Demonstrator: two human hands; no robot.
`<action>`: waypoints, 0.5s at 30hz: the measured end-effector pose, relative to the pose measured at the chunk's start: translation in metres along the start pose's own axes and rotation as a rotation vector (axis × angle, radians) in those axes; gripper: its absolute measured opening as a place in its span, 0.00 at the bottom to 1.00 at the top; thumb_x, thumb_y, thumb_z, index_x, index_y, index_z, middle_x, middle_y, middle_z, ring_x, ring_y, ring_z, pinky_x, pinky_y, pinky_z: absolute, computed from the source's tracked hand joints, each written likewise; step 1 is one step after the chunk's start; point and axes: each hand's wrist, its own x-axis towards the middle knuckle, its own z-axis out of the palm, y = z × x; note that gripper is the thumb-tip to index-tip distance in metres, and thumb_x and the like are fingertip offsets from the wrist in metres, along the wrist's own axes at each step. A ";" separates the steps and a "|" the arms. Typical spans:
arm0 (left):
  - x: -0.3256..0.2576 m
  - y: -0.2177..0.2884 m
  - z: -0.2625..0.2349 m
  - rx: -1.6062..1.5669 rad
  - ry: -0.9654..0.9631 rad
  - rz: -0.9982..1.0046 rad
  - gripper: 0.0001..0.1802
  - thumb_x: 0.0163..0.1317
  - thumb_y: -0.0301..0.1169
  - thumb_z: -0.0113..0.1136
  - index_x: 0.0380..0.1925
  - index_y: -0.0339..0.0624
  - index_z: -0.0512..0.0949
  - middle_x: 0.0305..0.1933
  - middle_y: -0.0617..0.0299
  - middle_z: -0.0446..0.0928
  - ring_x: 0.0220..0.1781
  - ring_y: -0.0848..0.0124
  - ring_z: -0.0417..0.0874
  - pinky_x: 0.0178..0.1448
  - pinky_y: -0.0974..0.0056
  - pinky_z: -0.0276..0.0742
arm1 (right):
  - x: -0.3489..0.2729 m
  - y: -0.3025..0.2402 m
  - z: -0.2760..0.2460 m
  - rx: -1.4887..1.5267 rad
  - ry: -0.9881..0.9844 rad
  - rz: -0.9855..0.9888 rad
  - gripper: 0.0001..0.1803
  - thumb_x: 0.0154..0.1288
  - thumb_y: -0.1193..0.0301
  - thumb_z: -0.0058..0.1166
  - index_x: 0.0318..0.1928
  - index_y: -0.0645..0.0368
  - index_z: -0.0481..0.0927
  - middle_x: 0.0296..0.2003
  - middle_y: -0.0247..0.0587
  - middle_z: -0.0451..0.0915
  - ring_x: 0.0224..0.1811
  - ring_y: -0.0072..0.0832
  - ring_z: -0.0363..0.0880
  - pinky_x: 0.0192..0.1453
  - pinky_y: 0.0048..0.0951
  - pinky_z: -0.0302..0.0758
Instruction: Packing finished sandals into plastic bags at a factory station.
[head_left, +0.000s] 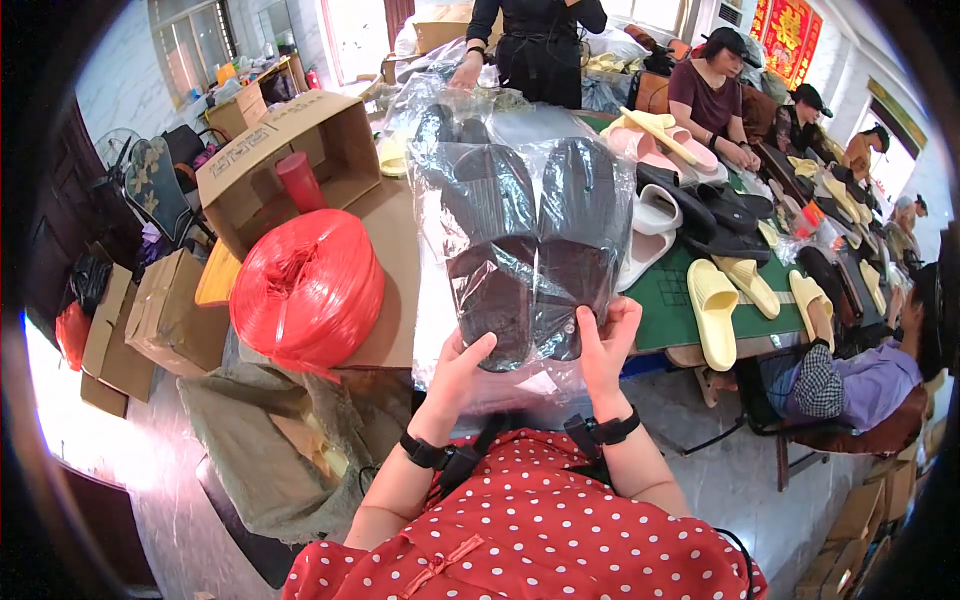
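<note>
A pair of black slippers (490, 260) lies side by side inside a transparent plastic bag (530, 150), held up in front of me above the table. My left hand (460, 370) grips the bag's lower left part, thumb pressed against it near one slipper's end. At the lower right, my right hand (608, 345) is closed on the same bag, its thumb beside the other slipper. The fingers behind the bag are partly hidden. Beneath it lies more transparent plastic (520, 390) at the table edge.
Left on the table are a roll of red plastic twine (310, 285) and an open cardboard box (290, 165) with a red cup (299, 182). Yellow slippers (712, 310) and dark slippers (725, 215) lie right on the green tabletop (660, 300). Several people sit or stand around.
</note>
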 end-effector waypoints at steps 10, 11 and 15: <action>-0.005 -0.023 0.017 -0.029 -0.003 -0.047 0.23 0.70 0.26 0.55 0.65 0.39 0.67 0.61 0.54 0.75 0.61 0.57 0.79 0.59 0.41 0.81 | -0.017 -0.003 0.028 -0.191 0.045 -0.240 0.22 0.62 0.80 0.63 0.45 0.56 0.61 0.40 0.33 0.63 0.39 0.19 0.63 0.43 0.21 0.64; -0.005 -0.026 0.014 -0.002 0.016 0.010 0.23 0.69 0.25 0.56 0.64 0.39 0.67 0.60 0.54 0.76 0.60 0.57 0.79 0.58 0.43 0.82 | -0.022 -0.001 0.028 -0.098 0.002 -0.161 0.22 0.61 0.80 0.63 0.44 0.55 0.60 0.39 0.32 0.63 0.37 0.19 0.62 0.42 0.21 0.64; -0.026 -0.002 0.019 -0.021 0.162 0.111 0.22 0.66 0.21 0.57 0.60 0.38 0.71 0.57 0.56 0.79 0.56 0.61 0.81 0.56 0.49 0.84 | -0.030 -0.002 0.017 -0.007 -0.236 0.019 0.22 0.58 0.76 0.68 0.44 0.57 0.65 0.39 0.34 0.67 0.37 0.21 0.68 0.39 0.24 0.69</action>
